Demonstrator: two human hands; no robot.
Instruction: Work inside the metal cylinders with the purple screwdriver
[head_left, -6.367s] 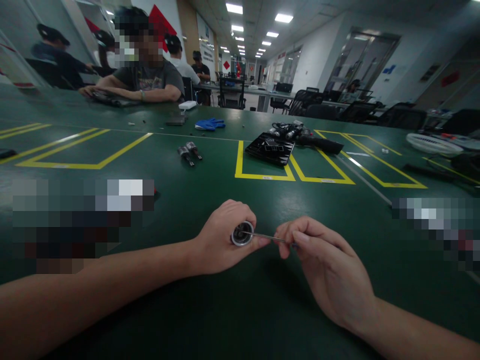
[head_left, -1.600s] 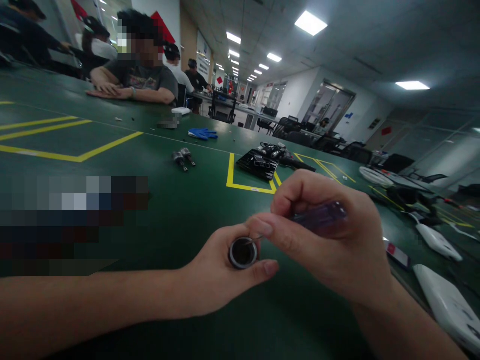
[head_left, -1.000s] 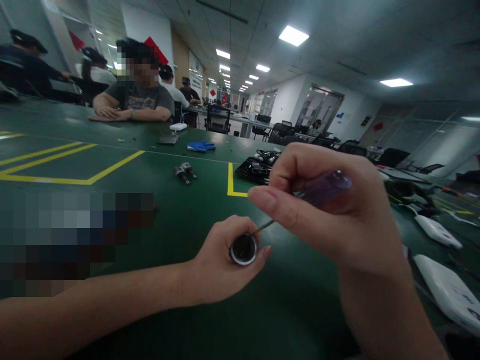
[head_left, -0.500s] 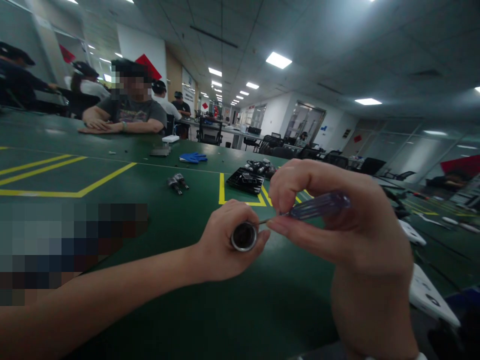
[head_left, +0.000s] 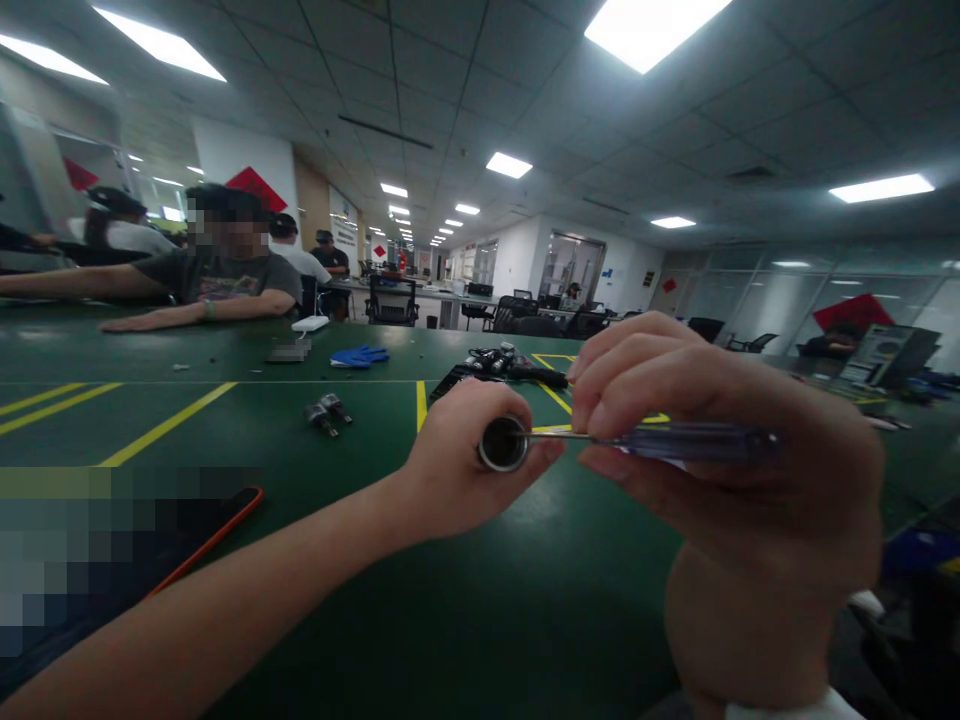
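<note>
My left hand is wrapped round a short hollow metal-rimmed cylinder. Its round open end faces me, and the inside looks dark. Most of its body is hidden by my fingers. My right hand pinches a screwdriver with a clear purplish handle, held about level. The thin shaft points left, and its tip meets the rim or mouth of the cylinder; I cannot tell whether it reaches inside.
Small dark-and-metal parts lie on the green table. Beyond are a blue glove, a heap of black and silver parts and yellow tape lines. A person sits across the table. A red-edged dark device lies at left.
My view has tilted up and shifted right. The screwdriver has turned more level, its tip now at the cylinder's mouth. The person opposite has stretched an arm out to the left.
</note>
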